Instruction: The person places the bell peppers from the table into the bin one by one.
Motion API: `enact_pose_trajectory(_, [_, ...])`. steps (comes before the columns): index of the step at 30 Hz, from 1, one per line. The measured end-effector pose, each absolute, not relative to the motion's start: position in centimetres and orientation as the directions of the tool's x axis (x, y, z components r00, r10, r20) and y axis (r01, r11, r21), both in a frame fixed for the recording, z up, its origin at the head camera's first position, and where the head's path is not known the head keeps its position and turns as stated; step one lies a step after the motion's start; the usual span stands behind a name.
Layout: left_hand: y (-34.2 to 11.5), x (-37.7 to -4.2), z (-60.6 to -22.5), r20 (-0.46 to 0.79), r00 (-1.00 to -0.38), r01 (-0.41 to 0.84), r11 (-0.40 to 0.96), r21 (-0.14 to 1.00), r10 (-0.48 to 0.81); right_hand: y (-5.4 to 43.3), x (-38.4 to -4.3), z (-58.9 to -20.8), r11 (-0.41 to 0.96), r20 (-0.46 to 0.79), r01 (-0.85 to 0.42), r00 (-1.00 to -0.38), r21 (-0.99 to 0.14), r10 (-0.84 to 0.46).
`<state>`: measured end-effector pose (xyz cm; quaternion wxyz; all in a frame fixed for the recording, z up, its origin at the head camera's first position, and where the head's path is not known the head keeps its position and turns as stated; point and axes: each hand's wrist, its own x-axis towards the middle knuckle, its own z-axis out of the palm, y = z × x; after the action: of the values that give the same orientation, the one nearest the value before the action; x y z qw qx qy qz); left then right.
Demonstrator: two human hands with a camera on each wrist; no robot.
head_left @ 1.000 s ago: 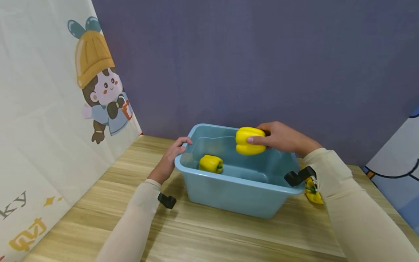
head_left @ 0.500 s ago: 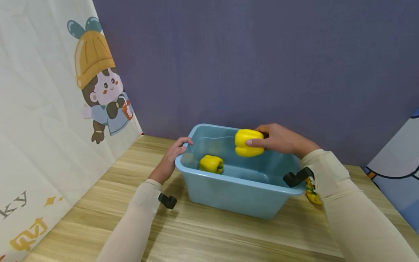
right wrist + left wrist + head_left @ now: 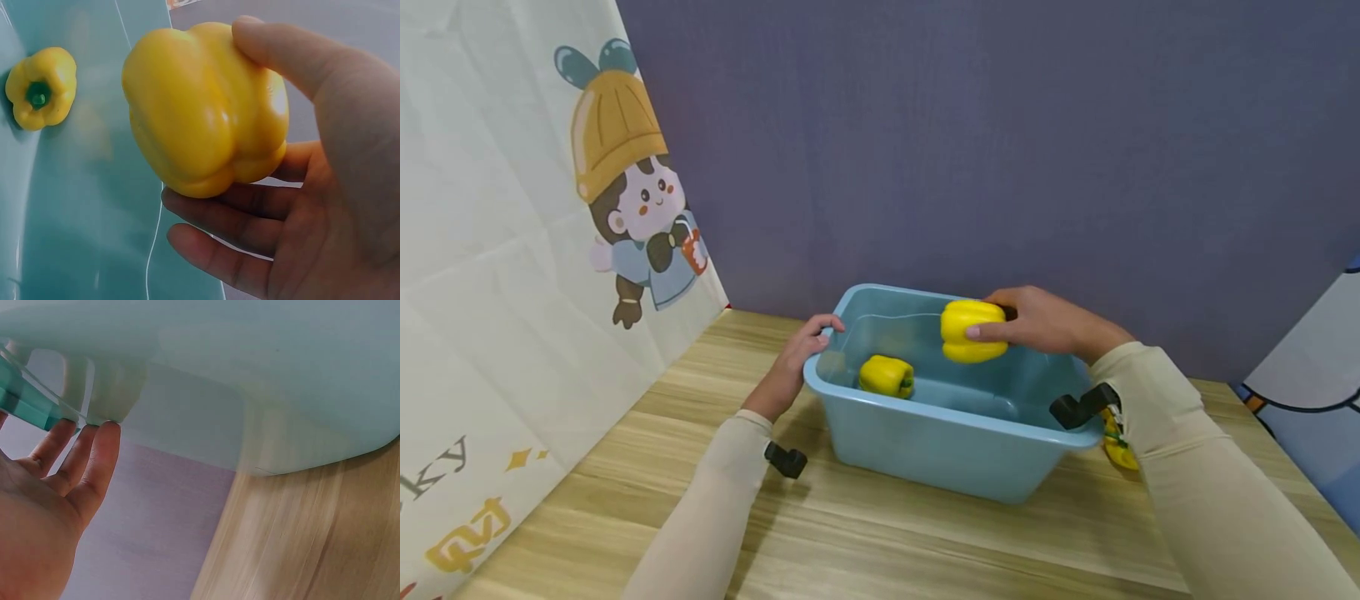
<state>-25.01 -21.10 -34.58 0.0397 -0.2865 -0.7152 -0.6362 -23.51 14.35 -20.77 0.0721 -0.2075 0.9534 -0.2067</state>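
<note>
Already, one yellow bell pepper (image 3: pixel 882 375) lay in the pale-blue plastic tub (image 3: pixel 940 450); the right hand (image 3: pixel 1047 321) held a second pepper (image 3: pixel 962 332) over it — left hand (image 3: pixel 793 364) gripping the rim (image 3: pixel 925 406) — while a half-hidden third pepper (image 3: pixel 1119 452) was left outside.

The tub (image 3: pixel 940 454) was plain light blue. The inner pepper (image 3: pixel 883 375), lying in the tub, was glossy yellow with a green stem (image 3: pixel 39 99), and the upper pepper (image 3: pixel 961 333), over the tub, was solid yellow. Beneath the tub, the bench (image 3: pixel 865 542) was pale tan with darker wood-grain streaks. Behind the tub, the backdrop (image 3: pixel 925 150) was slate purple. Left of the tub, a white sheet (image 3: pixel 482 275) bore a cartoon figure (image 3: pixel 647 204) with a mustard hat (image 3: pixel 617 133). Cream sleeves (image 3: pixel 700 508) flanked the tub.
</note>
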Motion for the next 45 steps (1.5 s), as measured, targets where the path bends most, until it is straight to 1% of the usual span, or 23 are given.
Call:
enact_pose_trajectory(14, [-21.1,-24.7,-34.3,0.428,-0.827,0.465,0.015,0.885,0.364,14.4,-23.6,-20.8,0.823,-0.050,-0.377,-0.898,-0.424,-0.437])
enact_pose_trajectory(28, [-21.1,-24.7,-34.4,0.422,-0.831,0.459,0.019,0.888,0.361,14.3,-23.6,-21.0,0.835,-0.050,-0.377,-0.901,-0.401,-0.431])
enact_pose_trajectory(35, [-21.2,-24.8,-34.5,0.417,-0.835,0.457,0.028,0.889,0.359,14.6,-23.4,-20.8,0.805,-0.037,-0.378,-0.896,-0.457,-0.442])
enact_pose_trajectory(45, [-21.2,-24.6,-34.4,0.415,-0.836,0.453,0.026,0.891,0.359,15.5,-23.0,-20.3,0.801,-0.073,-0.320,-0.910,-0.506,-0.409])
